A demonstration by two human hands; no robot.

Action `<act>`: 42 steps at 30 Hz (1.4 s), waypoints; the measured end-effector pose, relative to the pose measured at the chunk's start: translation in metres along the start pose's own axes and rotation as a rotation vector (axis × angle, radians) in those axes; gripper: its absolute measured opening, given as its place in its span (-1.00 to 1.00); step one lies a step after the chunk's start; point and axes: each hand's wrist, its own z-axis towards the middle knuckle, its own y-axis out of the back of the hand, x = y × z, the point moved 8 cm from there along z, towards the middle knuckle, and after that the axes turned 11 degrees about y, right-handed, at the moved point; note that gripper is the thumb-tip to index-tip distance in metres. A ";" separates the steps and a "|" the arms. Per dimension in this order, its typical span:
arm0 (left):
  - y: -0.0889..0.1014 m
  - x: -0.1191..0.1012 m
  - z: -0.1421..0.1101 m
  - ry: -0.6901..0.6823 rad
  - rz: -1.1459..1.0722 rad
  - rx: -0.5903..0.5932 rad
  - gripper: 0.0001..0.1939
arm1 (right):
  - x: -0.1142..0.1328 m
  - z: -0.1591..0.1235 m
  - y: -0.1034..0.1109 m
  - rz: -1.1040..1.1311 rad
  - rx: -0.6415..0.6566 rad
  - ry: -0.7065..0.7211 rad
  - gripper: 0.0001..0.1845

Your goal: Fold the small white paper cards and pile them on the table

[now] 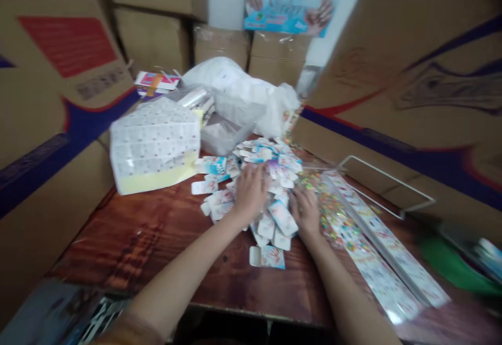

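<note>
A heap of small folded card boxes [283,217], white and light blue with open flaps, lies in the middle of the wooden table. My left hand [251,193] rests palm down on the heap, its fingers stretched over the boxes. At the heap's right edge, my right hand [308,211] touches the boxes with its fingers extended. Neither hand visibly grips a box, though the fingertips are blurred. One box [267,256] lies flat in front of the heap, apart from both hands.
Sticker sheets [157,138] stand left of the heap, before a white plastic bag [239,86]. Small colourful pieces [333,214] and long printed strips [376,277] lie to the right, near a wire frame [392,177]. Large cartons [392,73] wall both sides.
</note>
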 end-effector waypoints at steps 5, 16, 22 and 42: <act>0.035 0.033 0.008 -0.015 0.010 -0.145 -0.63 | -0.002 -0.001 -0.003 0.029 0.026 -0.063 -0.74; 0.055 0.131 0.064 0.107 0.570 0.201 -0.54 | -0.006 -0.003 0.001 0.010 -0.002 -0.076 -0.71; 0.036 0.145 0.082 0.075 0.614 0.261 -0.54 | -0.006 -0.003 0.002 -0.013 0.009 -0.051 -0.72; 0.028 0.158 0.089 0.034 0.459 0.299 -0.47 | -0.009 -0.004 0.001 -0.039 -0.050 -0.073 -0.76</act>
